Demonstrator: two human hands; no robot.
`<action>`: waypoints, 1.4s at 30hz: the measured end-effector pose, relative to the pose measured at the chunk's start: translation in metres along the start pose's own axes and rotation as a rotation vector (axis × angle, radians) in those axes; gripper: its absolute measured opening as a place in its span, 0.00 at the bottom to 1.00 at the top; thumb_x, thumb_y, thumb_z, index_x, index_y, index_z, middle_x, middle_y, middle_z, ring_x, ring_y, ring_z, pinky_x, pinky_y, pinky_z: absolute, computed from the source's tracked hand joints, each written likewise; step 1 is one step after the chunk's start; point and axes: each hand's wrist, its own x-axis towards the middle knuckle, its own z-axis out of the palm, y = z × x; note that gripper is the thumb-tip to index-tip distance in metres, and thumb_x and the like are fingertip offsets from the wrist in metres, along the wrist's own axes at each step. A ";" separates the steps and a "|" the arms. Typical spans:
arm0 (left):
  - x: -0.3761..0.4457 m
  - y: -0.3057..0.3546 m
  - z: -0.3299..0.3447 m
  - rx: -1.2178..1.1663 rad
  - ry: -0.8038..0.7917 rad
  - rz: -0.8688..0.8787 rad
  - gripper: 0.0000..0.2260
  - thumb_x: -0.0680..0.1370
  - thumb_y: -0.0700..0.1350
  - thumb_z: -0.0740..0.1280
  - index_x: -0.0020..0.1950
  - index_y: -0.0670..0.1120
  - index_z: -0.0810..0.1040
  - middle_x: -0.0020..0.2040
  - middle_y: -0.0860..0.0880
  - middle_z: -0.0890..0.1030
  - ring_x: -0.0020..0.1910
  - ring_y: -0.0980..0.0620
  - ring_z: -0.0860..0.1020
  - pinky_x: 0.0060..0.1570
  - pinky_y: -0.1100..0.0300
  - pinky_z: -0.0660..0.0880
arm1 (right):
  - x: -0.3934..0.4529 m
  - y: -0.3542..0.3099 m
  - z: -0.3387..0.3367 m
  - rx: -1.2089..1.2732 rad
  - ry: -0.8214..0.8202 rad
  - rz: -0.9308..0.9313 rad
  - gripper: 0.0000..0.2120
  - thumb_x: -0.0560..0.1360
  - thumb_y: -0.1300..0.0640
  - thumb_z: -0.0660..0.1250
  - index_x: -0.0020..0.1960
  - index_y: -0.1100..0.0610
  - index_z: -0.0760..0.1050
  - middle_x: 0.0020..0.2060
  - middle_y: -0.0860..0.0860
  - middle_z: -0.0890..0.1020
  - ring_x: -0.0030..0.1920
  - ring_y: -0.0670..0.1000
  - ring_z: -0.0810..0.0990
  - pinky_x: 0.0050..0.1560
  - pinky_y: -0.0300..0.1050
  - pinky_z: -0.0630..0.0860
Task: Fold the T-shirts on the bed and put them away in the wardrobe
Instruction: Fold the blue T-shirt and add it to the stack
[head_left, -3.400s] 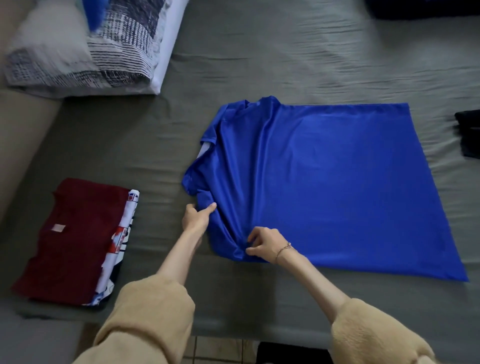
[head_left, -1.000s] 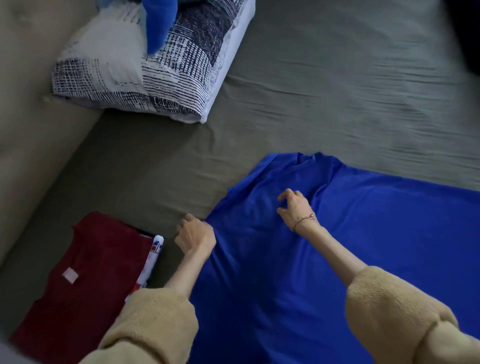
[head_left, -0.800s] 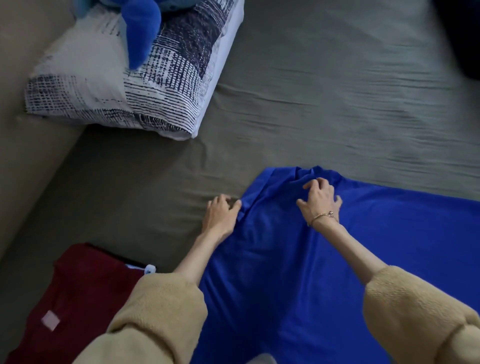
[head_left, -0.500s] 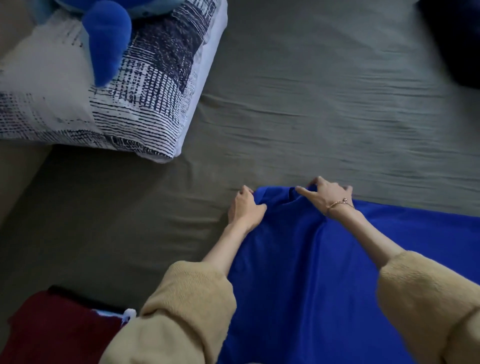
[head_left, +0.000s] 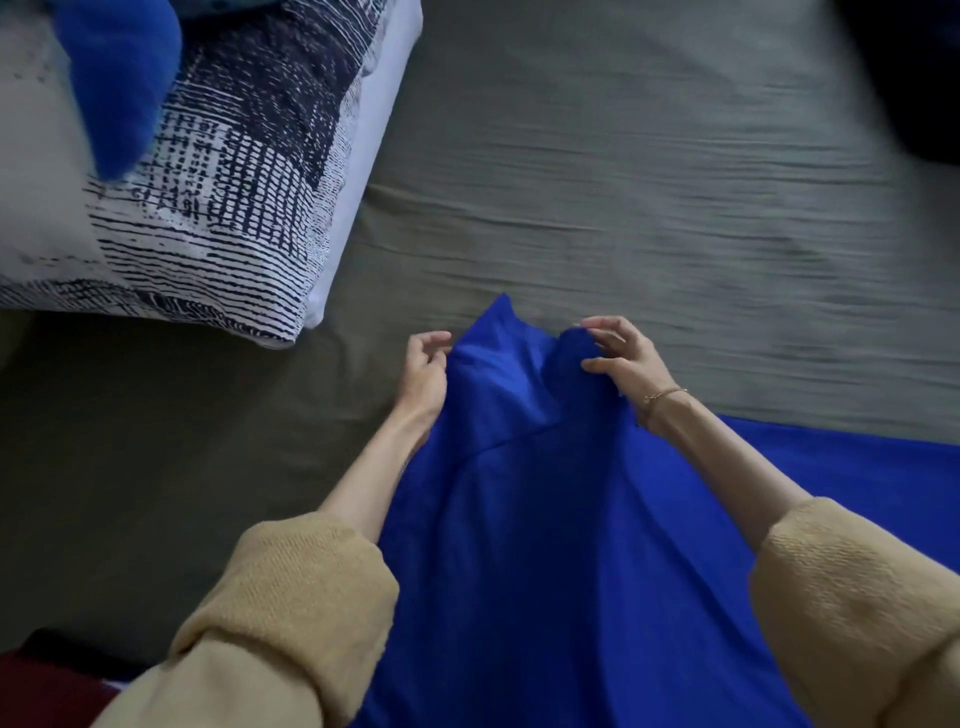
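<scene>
A blue T-shirt (head_left: 545, 545) lies on the bed (head_left: 623, 182), which is covered with a grey-green wrinkled sheet. The shirt spreads from the bottom of the view up to the middle, and its far end is lifted a little above the sheet, where it forms two raised peaks with a dip between them.

The left hand (head_left: 426, 371) is at the left edge of this raised end. Its fingers are curled and the fingertips pinch the fabric at the edge. The right hand (head_left: 621, 358) holds the right peak: the thumb and the fingers are closed on a fold of the blue cloth. On the right wrist there is a thin bracelet (head_left: 662, 396). Both forearms come out from beige knitted sleeves (head_left: 291, 597).

At the top left a pillow (head_left: 234, 208) with a dark blue and white pattern lies on the bed, well apart from the shirt. On the pillow rests a part of a blue plush toy (head_left: 117, 78). At the bottom left corner a small part of a dark red garment (head_left: 47, 691) shows, partly hidden by the left sleeve. At the top right corner there is something dark, too blurred to tell.
</scene>
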 end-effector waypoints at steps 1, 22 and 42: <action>0.003 -0.002 0.000 0.028 -0.024 -0.014 0.04 0.81 0.42 0.59 0.55 0.46 0.70 0.45 0.55 0.74 0.46 0.55 0.73 0.48 0.66 0.70 | 0.004 0.005 0.001 -0.026 0.011 0.023 0.21 0.72 0.75 0.63 0.60 0.59 0.70 0.59 0.55 0.76 0.55 0.46 0.72 0.42 0.27 0.72; 0.050 -0.010 -0.001 1.023 0.071 0.576 0.16 0.84 0.49 0.50 0.63 0.42 0.69 0.40 0.38 0.80 0.43 0.36 0.78 0.38 0.53 0.64 | 0.052 0.018 0.029 -1.129 0.183 -0.336 0.19 0.81 0.45 0.53 0.55 0.61 0.67 0.45 0.60 0.81 0.47 0.63 0.78 0.39 0.49 0.66; 0.023 -0.014 -0.083 0.787 -0.572 -0.034 0.15 0.68 0.46 0.77 0.48 0.39 0.79 0.42 0.54 0.72 0.40 0.54 0.71 0.41 0.64 0.67 | 0.077 -0.019 0.088 -1.117 -0.124 -0.193 0.21 0.78 0.48 0.62 0.68 0.55 0.67 0.64 0.55 0.70 0.68 0.56 0.62 0.62 0.59 0.63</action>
